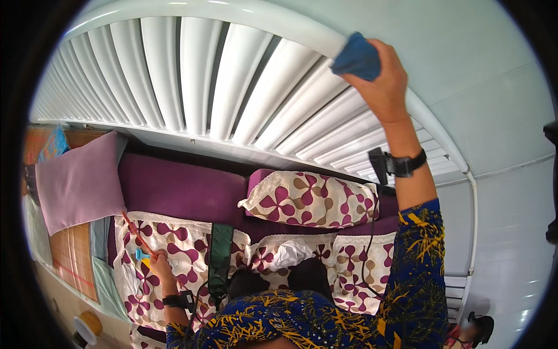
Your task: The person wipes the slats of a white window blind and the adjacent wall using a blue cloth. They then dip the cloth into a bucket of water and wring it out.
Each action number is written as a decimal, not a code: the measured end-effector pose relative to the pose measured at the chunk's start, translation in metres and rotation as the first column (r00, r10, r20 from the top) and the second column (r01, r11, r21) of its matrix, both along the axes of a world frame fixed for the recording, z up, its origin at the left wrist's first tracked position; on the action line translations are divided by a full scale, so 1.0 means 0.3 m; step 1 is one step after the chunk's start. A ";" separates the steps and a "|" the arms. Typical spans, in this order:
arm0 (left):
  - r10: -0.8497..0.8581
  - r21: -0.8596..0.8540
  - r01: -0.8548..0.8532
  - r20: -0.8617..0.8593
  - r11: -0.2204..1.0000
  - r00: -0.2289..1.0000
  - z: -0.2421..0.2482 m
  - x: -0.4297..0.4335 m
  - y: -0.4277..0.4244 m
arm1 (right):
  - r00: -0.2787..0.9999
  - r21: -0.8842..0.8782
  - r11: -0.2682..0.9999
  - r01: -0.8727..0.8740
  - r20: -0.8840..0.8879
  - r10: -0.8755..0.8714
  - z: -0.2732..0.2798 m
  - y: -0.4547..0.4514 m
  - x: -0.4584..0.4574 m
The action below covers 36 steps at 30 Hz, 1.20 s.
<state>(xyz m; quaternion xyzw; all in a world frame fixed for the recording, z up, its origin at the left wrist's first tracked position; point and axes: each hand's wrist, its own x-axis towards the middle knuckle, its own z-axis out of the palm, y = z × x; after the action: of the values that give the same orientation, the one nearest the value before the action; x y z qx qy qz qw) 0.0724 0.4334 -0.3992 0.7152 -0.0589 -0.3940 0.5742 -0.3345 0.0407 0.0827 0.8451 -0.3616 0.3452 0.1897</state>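
Note:
Up at the right, my right hand (390,85) grips a folded blue cloth (358,57) against the top rail (305,24) of a white metal radiator (200,74). Below on the left, my left hand (161,265) is closed around a thin reddish stick (138,232), whose upper end reaches the corner of a pink cushion (83,183). Beside these fingers shows a small blue-headed tool (141,254) with a yellow handle; whether it is held too, I cannot tell. Under the radiator lies a purple sofa (183,181) with patterned covers (185,237).
Crumpled white paper or cloth (292,254) lies near my knees. A dark green strap-like thing (220,253) rests on the cover, left of my legs. A cable (369,244) hangs from my right wrist. A yellow container (89,325) stands lower left; a person (473,329) is lower right.

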 end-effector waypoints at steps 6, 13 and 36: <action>-0.028 -0.073 0.023 -0.074 0.997 0.997 0.081 -0.133 -0.040 | 0.993 0.384 0.921 0.058 0.072 -0.093 0.073 0.021 -0.040; 0.074 0.072 -0.073 -0.008 0.995 0.997 0.160 -0.163 0.048 | 0.998 -0.193 0.981 0.008 -0.055 -0.019 -0.093 -0.051 0.130; -0.121 -0.078 0.121 0.009 0.990 0.993 0.231 -0.226 -0.061 | 0.985 0.008 0.986 -0.164 -0.044 0.164 0.010 0.008 -0.198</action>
<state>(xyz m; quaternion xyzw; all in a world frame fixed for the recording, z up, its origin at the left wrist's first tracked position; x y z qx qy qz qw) 0.0047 0.4152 -0.3300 0.6882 -0.1190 -0.4240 0.5766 -0.3940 0.0430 0.0858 0.8797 -0.2872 0.3402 0.1668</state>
